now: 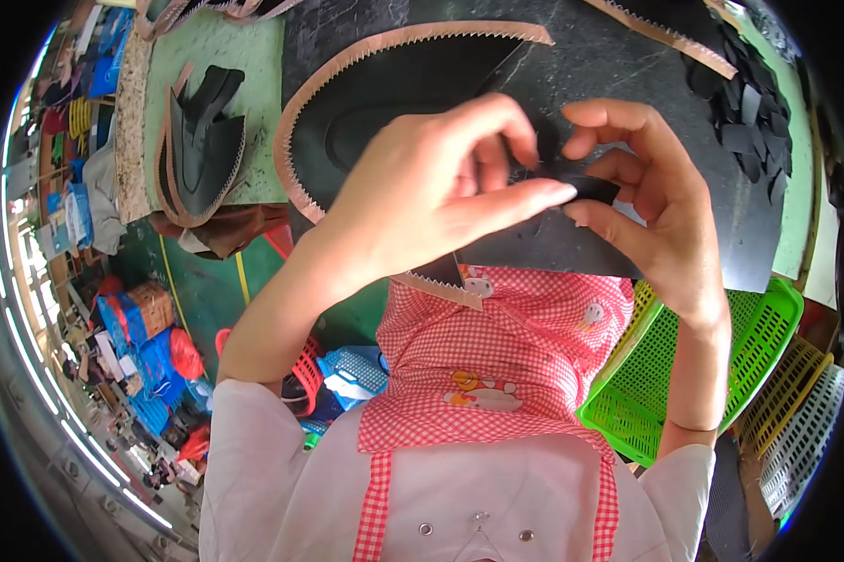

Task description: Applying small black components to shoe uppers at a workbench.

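My left hand point(422, 178) reaches over a large black curved panel point(342, 126) with a tan, saw-toothed edge strip. Its thumb tip presses on a small black piece point(598, 189), and its other fingers curl in. From the other side, my right hand point(670, 201) bends its thumb and fingers around the same piece. More black material lies in the shade between the two hands, where its shape cannot be made out. The panel rests on the dark mat point(525, 248) under my hands, and one toothed corner hangs past the near edge.
Small black flat pieces point(745, 122) are heaped at the far right. At the left, another stitched black piece point(206, 140) lies on the pale green tabletop point(258, 56). Green plastic baskets point(763, 337) stand low at the right; a red basket point(305, 379) is low at the left.
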The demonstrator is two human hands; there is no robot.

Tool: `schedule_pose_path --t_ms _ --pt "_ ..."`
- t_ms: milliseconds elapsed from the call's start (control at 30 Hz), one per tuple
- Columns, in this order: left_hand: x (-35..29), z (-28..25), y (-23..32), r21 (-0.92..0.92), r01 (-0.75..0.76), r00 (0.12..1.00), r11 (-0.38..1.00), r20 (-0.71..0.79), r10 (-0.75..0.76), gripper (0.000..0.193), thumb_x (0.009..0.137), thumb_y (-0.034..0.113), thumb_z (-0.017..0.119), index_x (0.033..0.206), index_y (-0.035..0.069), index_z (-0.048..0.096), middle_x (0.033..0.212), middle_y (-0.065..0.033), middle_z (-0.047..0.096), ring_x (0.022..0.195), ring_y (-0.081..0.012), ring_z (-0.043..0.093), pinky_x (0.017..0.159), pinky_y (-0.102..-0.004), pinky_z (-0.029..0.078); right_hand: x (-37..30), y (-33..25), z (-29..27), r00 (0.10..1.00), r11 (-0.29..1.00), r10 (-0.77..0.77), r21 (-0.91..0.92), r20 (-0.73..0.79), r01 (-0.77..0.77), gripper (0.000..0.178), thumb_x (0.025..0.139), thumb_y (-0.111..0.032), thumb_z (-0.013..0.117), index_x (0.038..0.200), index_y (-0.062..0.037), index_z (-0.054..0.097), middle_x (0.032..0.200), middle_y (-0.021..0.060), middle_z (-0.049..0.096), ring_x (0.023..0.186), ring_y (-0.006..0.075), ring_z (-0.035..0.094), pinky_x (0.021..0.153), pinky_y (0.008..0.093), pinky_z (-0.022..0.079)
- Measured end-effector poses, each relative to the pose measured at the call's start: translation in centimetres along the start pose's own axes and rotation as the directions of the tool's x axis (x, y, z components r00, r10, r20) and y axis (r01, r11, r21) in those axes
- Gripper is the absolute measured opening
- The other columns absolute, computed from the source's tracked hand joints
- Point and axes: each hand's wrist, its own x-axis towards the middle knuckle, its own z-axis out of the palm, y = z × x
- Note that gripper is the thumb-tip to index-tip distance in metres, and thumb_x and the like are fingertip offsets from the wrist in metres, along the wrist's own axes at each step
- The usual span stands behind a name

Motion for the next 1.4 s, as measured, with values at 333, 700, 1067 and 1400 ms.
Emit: schedule_pose_path --t_ms 333,700,1067,1400 --pt "0.2 -1.5 -1.3 -0.247 0.295 0.954 0.923 0.126 -0.271 0.019 0.094 0.014 0.074 0.086 0.002 0.062 0.065 -0.0025 0.066 0.055 -0.0035 0.061 0.041 -0.0208 0.043 1.9 3.1 -1.4 0.951 0.645 -0.308 -0.742 -0.032 0.184 0.021 0.080 -0.004 0.078 0.100 -0.0103 0.077 0.102 0.0024 0.068 0.096 0.0202 0.063 0.092 0.0360 0.047" --pt "0.9 -0.3 -2.4 -0.114 0.340 0.934 0.934 0.153 -0.322 0.019 0.092 0.012 0.076 0.084 0.002 0.063 0.067 -0.0013 0.066 0.058 -0.0030 0.063 0.043 -0.0193 0.044 1.7 4.5 -1.0 0.937 0.591 -0.348 -0.780 -0.019 0.203 0.016 0.081 -0.008 0.076 0.096 -0.0112 0.079 0.097 0.0012 0.063 0.093 0.0197 0.058 0.089 0.0359 0.042" --pt "1.1 -0.2 -2.5 -0.093 0.324 0.940 0.942 0.145 -0.309 0.021 0.093 0.014 0.075 0.083 0.000 0.063 0.063 -0.0044 0.068 0.047 -0.0051 0.058 0.041 -0.0219 0.043 1.7 4.5 -0.9 0.937 0.597 -0.348 -0.777 -0.025 0.201 0.017 0.080 -0.008 0.077 0.097 -0.0108 0.079 0.097 0.0020 0.063 0.093 0.0204 0.058 0.089 0.0363 0.042" --pt "0.7 0.0 -2.7 -0.019 0.287 0.951 0.958 0.122 -0.283 0.016 0.091 0.009 0.077 0.085 0.003 0.064 0.067 0.0005 0.064 0.057 -0.0022 0.061 0.043 -0.0186 0.044 1.7 4.1 -0.3 0.945 0.589 -0.323 -0.793 -0.052 0.158 0.031 0.067 -0.016 0.087 0.095 -0.0129 0.076 0.099 0.0012 0.063 0.096 0.0216 0.058 0.090 0.0375 0.042"
